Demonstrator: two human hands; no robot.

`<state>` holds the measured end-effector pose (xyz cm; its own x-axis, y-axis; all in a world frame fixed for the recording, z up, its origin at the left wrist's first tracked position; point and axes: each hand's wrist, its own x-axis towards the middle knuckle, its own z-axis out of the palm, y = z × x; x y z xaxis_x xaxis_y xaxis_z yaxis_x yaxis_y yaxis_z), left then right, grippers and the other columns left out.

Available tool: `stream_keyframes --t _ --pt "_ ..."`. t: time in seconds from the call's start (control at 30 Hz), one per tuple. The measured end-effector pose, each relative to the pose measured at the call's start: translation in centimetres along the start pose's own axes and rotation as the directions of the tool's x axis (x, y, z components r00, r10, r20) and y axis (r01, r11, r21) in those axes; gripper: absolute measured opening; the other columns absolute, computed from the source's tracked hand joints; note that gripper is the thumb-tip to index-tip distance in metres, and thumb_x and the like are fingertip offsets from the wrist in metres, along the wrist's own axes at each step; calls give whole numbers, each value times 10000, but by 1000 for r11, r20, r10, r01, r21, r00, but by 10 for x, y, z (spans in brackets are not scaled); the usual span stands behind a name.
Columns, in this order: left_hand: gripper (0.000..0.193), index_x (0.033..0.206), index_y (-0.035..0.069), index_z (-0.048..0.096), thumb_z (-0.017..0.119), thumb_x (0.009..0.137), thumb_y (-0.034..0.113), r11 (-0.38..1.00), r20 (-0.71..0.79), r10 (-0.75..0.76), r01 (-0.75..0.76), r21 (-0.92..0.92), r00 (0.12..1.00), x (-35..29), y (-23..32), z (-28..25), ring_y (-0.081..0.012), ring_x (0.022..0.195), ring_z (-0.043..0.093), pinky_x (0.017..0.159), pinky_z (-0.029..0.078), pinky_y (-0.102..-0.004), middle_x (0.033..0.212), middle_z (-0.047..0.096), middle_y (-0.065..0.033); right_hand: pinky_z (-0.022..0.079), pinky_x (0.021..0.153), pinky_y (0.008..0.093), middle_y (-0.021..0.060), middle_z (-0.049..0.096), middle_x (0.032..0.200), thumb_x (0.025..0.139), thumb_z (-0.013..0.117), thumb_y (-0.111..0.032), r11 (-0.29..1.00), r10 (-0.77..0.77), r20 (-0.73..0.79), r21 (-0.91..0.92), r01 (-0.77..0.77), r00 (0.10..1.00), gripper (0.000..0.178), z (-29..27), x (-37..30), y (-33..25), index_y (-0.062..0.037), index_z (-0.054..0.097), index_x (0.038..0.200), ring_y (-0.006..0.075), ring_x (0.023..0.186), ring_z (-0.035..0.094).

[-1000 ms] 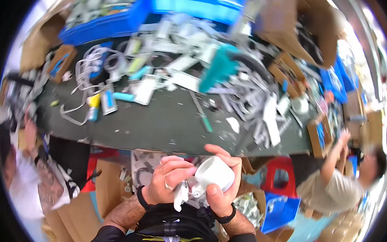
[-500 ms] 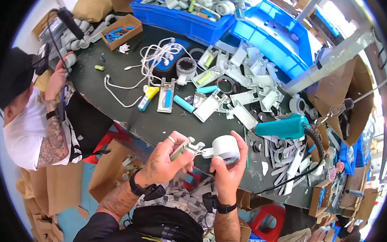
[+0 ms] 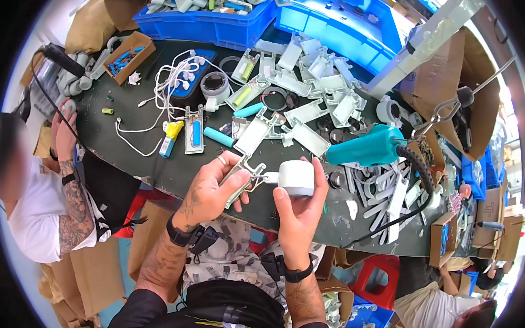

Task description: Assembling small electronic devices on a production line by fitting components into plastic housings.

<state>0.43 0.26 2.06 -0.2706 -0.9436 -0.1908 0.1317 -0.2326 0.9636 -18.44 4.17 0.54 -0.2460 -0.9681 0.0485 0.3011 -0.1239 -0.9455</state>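
Note:
My left hand is closed around a pale grey plastic handle casing, its prongs pointing right. In my right hand sits a white round plastic head with a grey lower rim, gripped between thumb and fingers. A short neck of the head reaches toward the casing, and thin wires run between the two parts. Whether the neck touches the prongs, I cannot tell. Both parts are held up over the near edge of the dark table.
A teal electric screwdriver hangs at the right. Beyond my hands lie loose casings, blue battery cells, a yellow-and-blue tube and tangled white cables. Blue bins stand at the back. A co-worker sits at the left.
The whole view has shifted, so the table's things appear farther left. My right hand has turned the round head more upright. Both hands keep hold of their parts.

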Motion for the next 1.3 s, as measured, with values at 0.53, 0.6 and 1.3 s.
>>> stream_keyframes --t 0.53,0.6,1.3 --pt "245 1262 -36 594 627 1126 164 994 58 78 -74 -80 995 -5 -16 -11 -140 864 750 771 625 -304 1019 780 -117 383 1191 580 214 564 1548 844 872 -99 451 -417 286 -759 469 863 178 9 -18 5 -87 745 968 487 1474 452" --pt "254 1262 -38 590 626 1125 172 995 68 42 -36 -97 997 -6 -17 -12 -149 842 753 767 631 -309 1015 783 -133 388 1186 573 212 583 1517 842 850 -77 467 -422 277 -750 469 863 159 8 -20 3 -78 730 947 479 1456 471" --pt "256 1275 -12 552 625 1099 159 995 -1 100 -100 -9 995 -10 -15 -8 -114 784 689 698 576 -287 993 764 -107 462 1111 547 193 638 1429 819 951 -141 408 -336 365 -775 483 868 808 -20 -26 -35 -34 546 1510 404 1268 611"
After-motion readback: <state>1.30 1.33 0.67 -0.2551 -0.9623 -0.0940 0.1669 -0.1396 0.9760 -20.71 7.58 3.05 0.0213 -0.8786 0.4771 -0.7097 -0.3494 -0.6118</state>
